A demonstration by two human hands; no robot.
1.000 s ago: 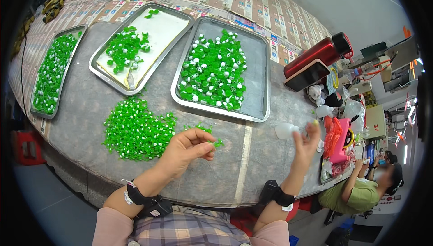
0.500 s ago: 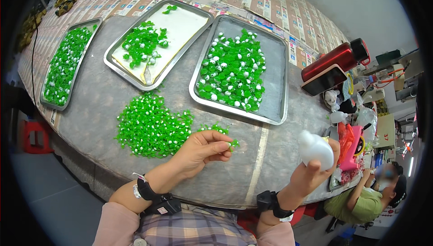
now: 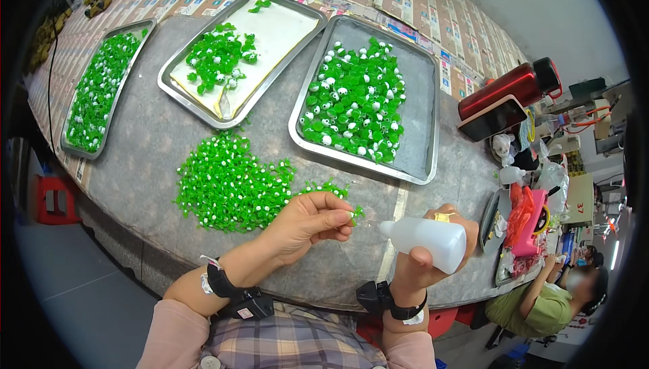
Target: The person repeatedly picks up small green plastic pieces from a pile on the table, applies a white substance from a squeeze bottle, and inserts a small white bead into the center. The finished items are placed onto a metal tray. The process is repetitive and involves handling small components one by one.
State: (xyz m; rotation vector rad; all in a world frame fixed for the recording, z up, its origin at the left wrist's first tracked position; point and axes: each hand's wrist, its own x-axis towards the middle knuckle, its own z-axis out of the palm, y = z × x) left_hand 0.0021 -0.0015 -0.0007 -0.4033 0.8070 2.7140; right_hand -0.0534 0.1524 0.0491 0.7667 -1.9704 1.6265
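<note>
My left hand (image 3: 302, 226) is closed, pinching a small green plastic piece (image 3: 356, 215) with a bit of white on it between thumb and fingertips. In my right hand (image 3: 414, 273) a translucent white squeeze bottle (image 3: 433, 242) lies tilted nearly level. Its nozzle points left at the green piece, with a short gap between them. A pile of small green and white pieces (image 3: 230, 183) lies on the table just beyond my left hand. Behind it, a metal tray (image 3: 424, 146) holds rounder green pieces with white eye-like balls.
A tray (image 3: 291, 28) with a white liner bears a cluster of green pieces. Another full tray (image 3: 108, 92) stands at the far left. To the right are a red flask (image 3: 503, 90), a phone (image 3: 493, 117), a pink container (image 3: 529, 224) and a seated person (image 3: 541, 301) in green.
My right hand has moved left and tipped the bottle, bringing its nozzle from pointing up to near the green piece. My left hand has barely moved.
</note>
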